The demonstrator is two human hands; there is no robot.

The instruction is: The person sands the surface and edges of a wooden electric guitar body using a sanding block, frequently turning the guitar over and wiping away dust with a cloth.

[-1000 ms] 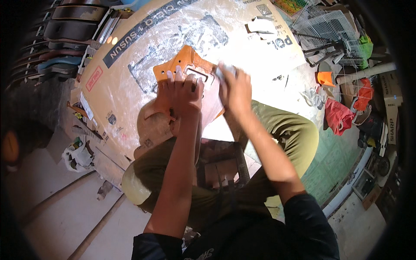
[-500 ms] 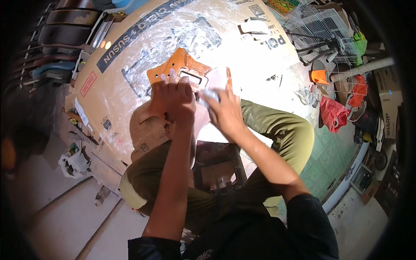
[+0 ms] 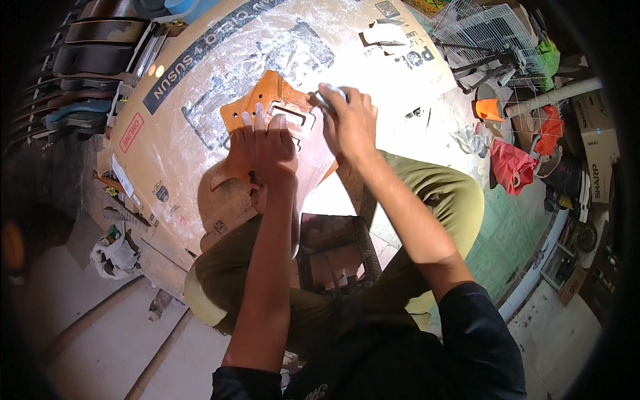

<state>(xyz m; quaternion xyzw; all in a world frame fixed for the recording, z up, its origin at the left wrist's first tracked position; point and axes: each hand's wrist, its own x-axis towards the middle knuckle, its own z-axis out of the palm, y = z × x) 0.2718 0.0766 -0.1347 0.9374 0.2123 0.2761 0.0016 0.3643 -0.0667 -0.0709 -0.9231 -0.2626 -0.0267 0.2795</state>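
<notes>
An orange-brown wooden guitar body point(image 3: 270, 90), with a rectangular cut-out and several small holes, lies before my knees. Its right part looks paler and dusty. My left hand point(image 3: 272, 150) rests flat on the body beside the cut-out, fingers stretched out and whitened with dust. At the far right edge of the body, my right hand point(image 3: 355, 123) is closed round a small grey-blue sanding pad point(image 3: 327, 97); the palm hides most of it.
Flattened cardboard point(image 3: 187, 127), strewn with white dust, lies under the work. A row of guitar bodies point(image 3: 90, 60) stands at far left. Wire racks point(image 3: 483, 33), a red bag point(image 3: 512, 163) and an orange plastic piece point(image 3: 489, 110) are at right. A dark stool-like frame point(image 3: 333, 233) sits between my legs.
My right hand has moved the sanding pad from near the cut-out away from me and rightward to the body's far edge. The left hand stays flat in the same place on the body.
</notes>
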